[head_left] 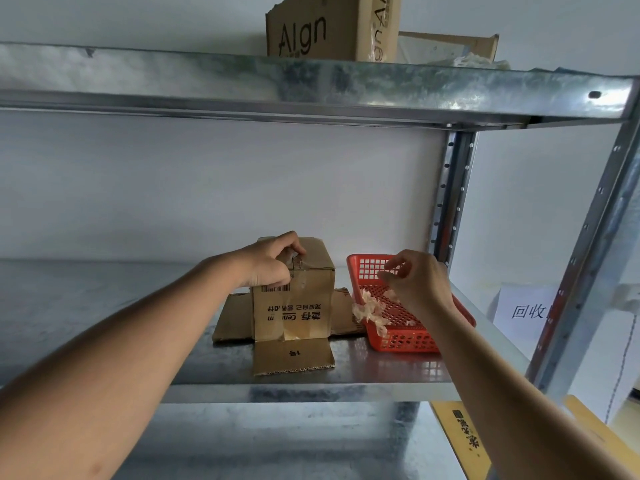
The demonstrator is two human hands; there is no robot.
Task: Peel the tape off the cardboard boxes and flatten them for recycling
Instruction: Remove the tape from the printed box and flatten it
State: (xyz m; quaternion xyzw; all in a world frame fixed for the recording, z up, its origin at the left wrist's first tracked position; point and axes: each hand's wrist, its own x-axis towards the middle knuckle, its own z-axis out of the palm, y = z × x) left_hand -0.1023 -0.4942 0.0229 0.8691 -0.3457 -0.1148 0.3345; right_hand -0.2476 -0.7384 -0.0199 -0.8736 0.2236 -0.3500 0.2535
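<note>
Two hands split the work: left hand grips the cardboard box standing on the shelf; right hand, loosely spread, drops tape scraps into the red basket; next, peel the remaining tape

Galvanised metal shelving unit stands against a plain white wall. Perforated steel uprights support the right side. Shelf surfaces are dull grey and mottled, with soft reflections. A white paper sign with printed characters hangs beyond the right-hand upright. Lighting is even and diffuse.
</note>
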